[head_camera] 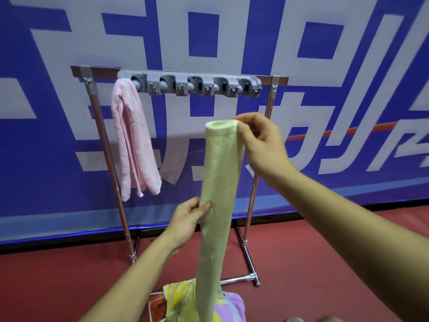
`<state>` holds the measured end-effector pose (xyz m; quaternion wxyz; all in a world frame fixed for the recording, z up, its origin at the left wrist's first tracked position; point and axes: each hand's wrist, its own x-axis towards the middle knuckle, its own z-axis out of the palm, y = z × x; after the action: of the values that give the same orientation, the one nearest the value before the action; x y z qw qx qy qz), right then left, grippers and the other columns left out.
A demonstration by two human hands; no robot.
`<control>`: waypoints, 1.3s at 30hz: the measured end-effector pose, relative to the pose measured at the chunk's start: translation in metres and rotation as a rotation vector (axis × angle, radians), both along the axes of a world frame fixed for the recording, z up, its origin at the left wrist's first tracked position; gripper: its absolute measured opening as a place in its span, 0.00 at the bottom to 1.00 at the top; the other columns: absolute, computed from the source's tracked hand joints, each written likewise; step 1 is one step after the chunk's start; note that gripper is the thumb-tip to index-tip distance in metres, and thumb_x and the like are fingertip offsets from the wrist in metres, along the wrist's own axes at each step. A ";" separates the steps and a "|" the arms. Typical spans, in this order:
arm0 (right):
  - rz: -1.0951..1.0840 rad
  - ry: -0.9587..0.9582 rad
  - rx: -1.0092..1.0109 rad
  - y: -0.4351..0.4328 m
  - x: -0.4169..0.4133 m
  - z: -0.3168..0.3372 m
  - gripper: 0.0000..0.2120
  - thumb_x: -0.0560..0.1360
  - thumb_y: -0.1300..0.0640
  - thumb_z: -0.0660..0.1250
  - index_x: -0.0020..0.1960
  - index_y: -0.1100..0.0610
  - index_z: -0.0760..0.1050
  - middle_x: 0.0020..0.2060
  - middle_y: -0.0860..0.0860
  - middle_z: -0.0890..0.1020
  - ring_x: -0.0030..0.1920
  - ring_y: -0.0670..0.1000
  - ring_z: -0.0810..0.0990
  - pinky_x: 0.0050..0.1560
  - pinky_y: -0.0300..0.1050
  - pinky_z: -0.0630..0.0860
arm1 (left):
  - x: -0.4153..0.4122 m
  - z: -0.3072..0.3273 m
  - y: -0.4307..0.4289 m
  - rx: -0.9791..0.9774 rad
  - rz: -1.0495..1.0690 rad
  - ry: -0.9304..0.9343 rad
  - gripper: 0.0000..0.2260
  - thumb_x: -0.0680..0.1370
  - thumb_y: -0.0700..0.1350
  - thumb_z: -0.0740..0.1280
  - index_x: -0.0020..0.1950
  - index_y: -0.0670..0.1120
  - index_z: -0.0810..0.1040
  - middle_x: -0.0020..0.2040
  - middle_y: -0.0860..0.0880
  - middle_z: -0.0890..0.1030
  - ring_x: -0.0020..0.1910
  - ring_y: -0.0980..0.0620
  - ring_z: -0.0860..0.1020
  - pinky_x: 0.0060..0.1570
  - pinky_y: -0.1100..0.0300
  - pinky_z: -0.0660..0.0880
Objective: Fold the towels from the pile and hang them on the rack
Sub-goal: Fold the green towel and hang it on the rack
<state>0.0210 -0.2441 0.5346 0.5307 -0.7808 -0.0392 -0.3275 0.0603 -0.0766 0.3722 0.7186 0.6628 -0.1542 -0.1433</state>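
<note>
Green towel (218,187) is held upright in front of the rack (270,103), folded lengthwise into a narrow strip. Right hand (260,145) pinches the top fold between thumb and fingertips, carrying the weight so the strip hangs straight; left hand (188,219) grips the near-left edge about halfway down, fingers closed on the cloth, probably to keep the layers aligned. The lower end trails down to the pile (183,300) of coloured towels on the red floor (325,263), near the bottom of the view. Pink towel (132,145) already hangs from the leftmost slot of the grey holder strip (189,83) across the top bar; the remaining slots to its right look free. Judgement: the fold seems nearly done, and hanging comes next, likely in the slot beside the pink one. Blue banner (46,159) stands just behind the rack.
</note>
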 end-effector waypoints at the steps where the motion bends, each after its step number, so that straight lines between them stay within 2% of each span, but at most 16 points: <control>1: -0.048 -0.009 0.007 -0.006 0.000 0.002 0.08 0.82 0.57 0.62 0.55 0.55 0.79 0.47 0.45 0.83 0.44 0.42 0.79 0.45 0.34 0.78 | 0.001 0.002 0.001 -0.035 0.025 0.011 0.08 0.82 0.39 0.64 0.55 0.35 0.80 0.46 0.47 0.86 0.44 0.56 0.83 0.45 0.65 0.77; 3: -0.181 0.007 -0.016 -0.015 -0.001 -0.005 0.08 0.81 0.56 0.62 0.55 0.53 0.79 0.47 0.43 0.83 0.44 0.44 0.80 0.44 0.37 0.78 | 0.005 0.008 0.004 -0.094 0.088 -0.001 0.07 0.82 0.39 0.65 0.54 0.36 0.78 0.44 0.46 0.86 0.42 0.54 0.83 0.44 0.62 0.79; 6: -0.329 0.180 -0.128 -0.027 -0.003 -0.041 0.08 0.78 0.56 0.62 0.55 0.49 0.76 0.47 0.45 0.82 0.44 0.50 0.81 0.46 0.52 0.81 | 0.009 0.022 0.004 0.005 0.167 -0.140 0.03 0.81 0.38 0.67 0.50 0.41 0.80 0.43 0.44 0.86 0.41 0.53 0.83 0.44 0.59 0.78; 9: -0.285 0.545 -0.274 -0.032 -0.009 -0.080 0.18 0.74 0.58 0.64 0.63 0.48 0.71 0.56 0.52 0.80 0.50 0.56 0.81 0.51 0.57 0.80 | 0.006 0.033 0.000 0.137 0.166 -0.253 0.02 0.79 0.40 0.69 0.47 0.44 0.82 0.40 0.43 0.86 0.38 0.52 0.81 0.43 0.55 0.77; 11: -0.209 0.640 -0.368 -0.026 -0.016 -0.098 0.25 0.73 0.57 0.65 0.69 0.48 0.67 0.63 0.54 0.75 0.60 0.57 0.77 0.59 0.55 0.77 | 0.003 0.037 -0.003 0.227 0.150 -0.307 0.03 0.79 0.42 0.70 0.46 0.48 0.82 0.38 0.49 0.85 0.37 0.55 0.80 0.42 0.57 0.76; 13: -0.070 0.511 -0.449 -0.016 -0.023 -0.107 0.29 0.73 0.58 0.66 0.73 0.47 0.65 0.70 0.51 0.69 0.68 0.56 0.69 0.67 0.50 0.70 | 0.001 0.040 -0.005 0.283 0.129 -0.329 0.03 0.78 0.43 0.70 0.46 0.50 0.82 0.37 0.52 0.84 0.36 0.57 0.79 0.41 0.60 0.74; 15: 0.085 0.405 -0.454 -0.007 -0.024 -0.109 0.30 0.74 0.60 0.64 0.74 0.46 0.64 0.70 0.47 0.71 0.70 0.52 0.66 0.67 0.45 0.66 | 0.000 0.043 -0.006 0.295 0.108 -0.327 0.04 0.78 0.42 0.69 0.46 0.50 0.82 0.38 0.47 0.84 0.35 0.56 0.78 0.41 0.58 0.74; 18: 0.218 0.451 -0.263 0.002 -0.021 -0.102 0.25 0.75 0.60 0.64 0.70 0.44 0.66 0.53 0.47 0.82 0.55 0.48 0.79 0.57 0.47 0.76 | 0.000 0.046 -0.002 0.310 0.107 -0.321 0.04 0.78 0.42 0.69 0.46 0.50 0.82 0.39 0.46 0.84 0.36 0.53 0.78 0.42 0.54 0.75; 20: 0.218 0.454 -0.247 0.008 -0.018 -0.098 0.18 0.75 0.59 0.65 0.63 0.46 0.69 0.43 0.48 0.81 0.41 0.45 0.79 0.48 0.46 0.77 | -0.001 0.047 0.006 0.296 0.105 -0.303 0.03 0.78 0.42 0.69 0.49 0.49 0.80 0.39 0.45 0.84 0.37 0.53 0.79 0.42 0.53 0.75; 22: 0.217 0.405 -0.242 0.013 -0.014 -0.094 0.11 0.76 0.59 0.65 0.56 0.49 0.72 0.39 0.48 0.79 0.35 0.42 0.74 0.41 0.41 0.74 | -0.003 0.044 0.016 0.171 0.082 -0.202 0.07 0.77 0.42 0.68 0.54 0.47 0.75 0.43 0.38 0.84 0.39 0.48 0.80 0.43 0.53 0.75; 25: 0.256 0.319 -0.169 0.024 -0.010 -0.087 0.08 0.77 0.62 0.63 0.51 0.50 0.74 0.41 0.44 0.79 0.38 0.42 0.75 0.41 0.36 0.73 | -0.007 0.022 0.030 0.086 0.077 -0.098 0.12 0.72 0.41 0.66 0.56 0.45 0.73 0.42 0.41 0.82 0.40 0.51 0.80 0.43 0.60 0.75; 28: 0.245 0.240 -0.067 0.028 -0.007 -0.073 0.08 0.78 0.62 0.63 0.52 0.50 0.75 0.42 0.43 0.80 0.39 0.42 0.76 0.41 0.34 0.72 | -0.018 -0.013 0.034 0.090 0.061 -0.045 0.08 0.80 0.31 0.63 0.56 0.39 0.77 0.44 0.50 0.85 0.41 0.60 0.82 0.43 0.67 0.76; 30: 0.196 0.202 -0.009 0.023 -0.003 -0.065 0.07 0.76 0.58 0.63 0.50 0.48 0.75 0.41 0.43 0.80 0.38 0.44 0.76 0.40 0.36 0.72 | -0.022 -0.033 0.037 0.098 0.067 -0.012 0.06 0.81 0.32 0.63 0.56 0.35 0.78 0.42 0.51 0.86 0.41 0.60 0.82 0.43 0.67 0.76; 33: 0.063 0.224 0.010 0.009 0.002 -0.062 0.05 0.75 0.54 0.62 0.49 0.50 0.75 0.43 0.50 0.81 0.40 0.48 0.77 0.42 0.44 0.74 | -0.021 -0.035 0.041 0.061 0.096 -0.024 0.11 0.81 0.39 0.67 0.53 0.30 0.77 0.43 0.45 0.83 0.43 0.54 0.80 0.45 0.62 0.75; 35: -0.039 0.332 -0.141 -0.007 0.003 -0.067 0.04 0.77 0.54 0.62 0.50 0.53 0.74 0.43 0.52 0.81 0.41 0.51 0.76 0.42 0.47 0.73 | -0.019 -0.025 0.042 0.074 0.092 -0.066 0.13 0.80 0.42 0.68 0.52 0.30 0.75 0.42 0.43 0.80 0.44 0.51 0.78 0.45 0.59 0.74; 39: 0.013 0.811 -0.677 -0.034 -0.002 -0.084 0.11 0.78 0.57 0.60 0.61 0.55 0.69 0.48 0.53 0.78 0.48 0.55 0.77 0.43 0.48 0.72 | -0.015 0.002 0.039 0.110 0.022 -0.082 0.08 0.83 0.40 0.64 0.52 0.35 0.77 0.42 0.44 0.82 0.42 0.50 0.81 0.43 0.61 0.77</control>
<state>0.0187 -0.2783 0.4509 0.2234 -0.9722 0.0606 0.0350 0.0448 -0.0377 0.3738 0.6757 0.7082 -0.1683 -0.1164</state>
